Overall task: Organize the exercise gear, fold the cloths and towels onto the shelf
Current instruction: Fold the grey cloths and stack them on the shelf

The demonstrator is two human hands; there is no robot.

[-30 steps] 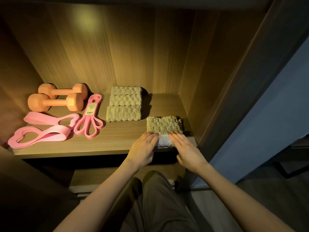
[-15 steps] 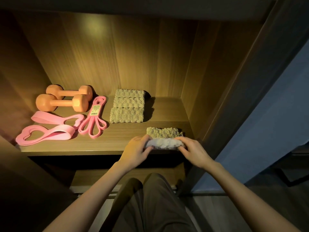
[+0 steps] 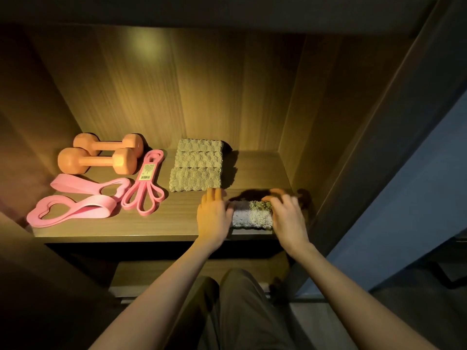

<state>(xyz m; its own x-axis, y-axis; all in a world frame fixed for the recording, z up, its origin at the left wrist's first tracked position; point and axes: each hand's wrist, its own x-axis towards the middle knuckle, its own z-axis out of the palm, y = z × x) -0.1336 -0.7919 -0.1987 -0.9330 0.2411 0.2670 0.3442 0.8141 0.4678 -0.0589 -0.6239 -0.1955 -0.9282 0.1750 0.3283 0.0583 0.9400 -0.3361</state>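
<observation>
The towel (image 3: 252, 215) now lies folded over, narrower.

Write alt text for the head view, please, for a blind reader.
A person's left hand rests against and right hand grips a towel at the front of a wooden shelf. Farther back sit three folded towels; dumbbells and pink bands lie left.

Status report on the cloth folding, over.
Left hand flat against small cloth, left end; right hand over right end, blurred. Cloth folded at shelf front. Towel stack behind, apart.
</observation>
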